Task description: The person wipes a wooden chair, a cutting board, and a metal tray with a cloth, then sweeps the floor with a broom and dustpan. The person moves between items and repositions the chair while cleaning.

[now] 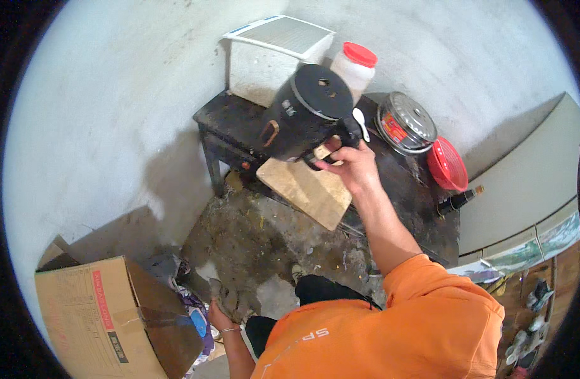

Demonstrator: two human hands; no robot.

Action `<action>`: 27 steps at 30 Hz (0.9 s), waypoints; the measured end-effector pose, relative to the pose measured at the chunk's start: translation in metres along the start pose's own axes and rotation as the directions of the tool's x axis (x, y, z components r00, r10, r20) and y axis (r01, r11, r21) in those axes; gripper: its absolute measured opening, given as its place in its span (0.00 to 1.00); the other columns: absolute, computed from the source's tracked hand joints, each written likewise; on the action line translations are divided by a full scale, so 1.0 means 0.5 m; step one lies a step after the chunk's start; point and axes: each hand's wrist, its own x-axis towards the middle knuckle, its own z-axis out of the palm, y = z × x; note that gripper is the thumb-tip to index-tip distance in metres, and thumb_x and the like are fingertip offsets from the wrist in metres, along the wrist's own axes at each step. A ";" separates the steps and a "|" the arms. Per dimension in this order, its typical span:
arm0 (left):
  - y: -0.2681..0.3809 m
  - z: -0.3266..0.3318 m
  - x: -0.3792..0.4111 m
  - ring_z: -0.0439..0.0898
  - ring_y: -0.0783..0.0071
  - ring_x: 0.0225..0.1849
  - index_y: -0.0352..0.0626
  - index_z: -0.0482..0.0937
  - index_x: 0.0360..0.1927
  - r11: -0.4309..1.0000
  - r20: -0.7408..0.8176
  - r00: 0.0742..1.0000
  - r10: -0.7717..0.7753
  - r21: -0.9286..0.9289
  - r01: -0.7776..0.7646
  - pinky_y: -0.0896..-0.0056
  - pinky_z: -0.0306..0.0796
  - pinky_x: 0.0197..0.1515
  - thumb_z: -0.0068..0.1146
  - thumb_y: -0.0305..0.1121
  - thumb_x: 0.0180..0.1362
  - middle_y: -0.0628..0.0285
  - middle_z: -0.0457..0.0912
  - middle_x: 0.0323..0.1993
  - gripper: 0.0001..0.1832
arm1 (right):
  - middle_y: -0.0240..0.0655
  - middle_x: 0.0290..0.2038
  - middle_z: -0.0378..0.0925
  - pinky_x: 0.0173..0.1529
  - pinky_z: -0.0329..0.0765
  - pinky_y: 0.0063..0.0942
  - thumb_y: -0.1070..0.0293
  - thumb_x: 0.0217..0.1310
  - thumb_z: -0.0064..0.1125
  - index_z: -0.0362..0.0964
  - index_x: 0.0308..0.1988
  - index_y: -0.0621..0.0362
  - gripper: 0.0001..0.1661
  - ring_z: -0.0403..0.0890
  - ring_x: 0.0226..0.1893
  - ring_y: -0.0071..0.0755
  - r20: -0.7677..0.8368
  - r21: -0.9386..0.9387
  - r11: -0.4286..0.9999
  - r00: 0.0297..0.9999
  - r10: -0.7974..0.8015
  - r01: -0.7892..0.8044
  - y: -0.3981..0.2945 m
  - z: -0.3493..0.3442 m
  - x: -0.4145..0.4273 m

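My right hand [354,163] grips the handle of a black lidded pot [294,118] and holds it tilted above the table. The pot has a dark lid, a pale rim line and a copper-coloured loop on its side. Behind my fingers, part of the handle is hidden. Under the pot lies a wooden cutting board [309,189], jutting past the edge of a dark table [403,189]. Low at my left side, my left hand [218,316] holds what looks like a grey-brown rag [226,296], which blends with the floor.
On the table stand a white bin [256,71], a red-lidded jar [354,68], a white spoon [361,124], a steel lidded pot [406,124], a red basket [447,163] and a dark bottle [460,200]. A cardboard box [100,317] sits lower left. A pale cabinet [527,175] flanks the right.
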 end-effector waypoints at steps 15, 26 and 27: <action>0.101 0.236 -0.123 0.80 0.62 0.38 0.34 0.77 0.41 0.997 0.047 0.998 0.050 0.058 -0.052 0.60 0.75 0.39 0.45 0.37 0.57 0.56 0.79 0.39 0.18 | 0.35 0.31 0.65 0.40 0.77 0.51 0.85 0.38 0.50 0.62 0.32 0.58 0.16 0.69 0.33 0.34 -0.733 0.068 0.991 0.680 -0.028 0.113 -0.163 -0.566 -0.042; 0.131 0.318 -0.168 0.77 0.69 0.40 0.35 0.76 0.38 0.994 0.255 0.963 0.085 0.045 -0.099 0.69 0.71 0.43 0.49 0.35 0.58 0.60 0.78 0.37 0.13 | 0.35 0.42 0.68 0.47 0.68 0.26 0.74 0.45 0.63 0.61 0.47 0.64 0.28 0.69 0.41 0.29 -0.513 -0.751 0.646 0.496 -0.701 0.136 -0.095 -0.569 -0.114; 0.145 0.326 -0.187 0.76 0.71 0.39 0.36 0.76 0.37 0.994 0.276 0.957 0.085 0.045 -0.101 0.71 0.70 0.42 0.50 0.35 0.57 0.62 0.78 0.36 0.12 | 0.35 0.41 0.69 0.46 0.69 0.26 0.75 0.44 0.63 0.63 0.46 0.63 0.27 0.70 0.41 0.27 -0.437 -0.828 0.549 0.483 -0.759 0.113 -0.089 -0.522 -0.133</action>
